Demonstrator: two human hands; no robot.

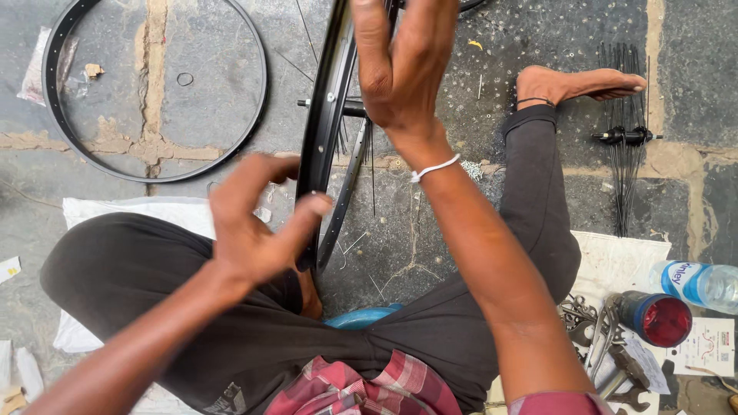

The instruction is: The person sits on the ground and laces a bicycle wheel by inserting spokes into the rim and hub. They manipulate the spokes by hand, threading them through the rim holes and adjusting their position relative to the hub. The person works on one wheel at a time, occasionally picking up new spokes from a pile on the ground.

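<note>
Black and steel-stiff, the bicycle rim (327,115) stands upright on the stone floor (430,230) between my knees. My left hand (250,223) is clenched on its near edge; my right hand (400,65) reaches over the top, fingers loose, perhaps pinching a spoke, which I can't confirm. It looks light and rigid, best held by the edge. Its top is cut off.

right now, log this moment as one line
left hand: grips upright wheel rim near bottom | right hand: flat on rim higher up | spare rim: flat on floor | hub with spokes: floor, right
</note>
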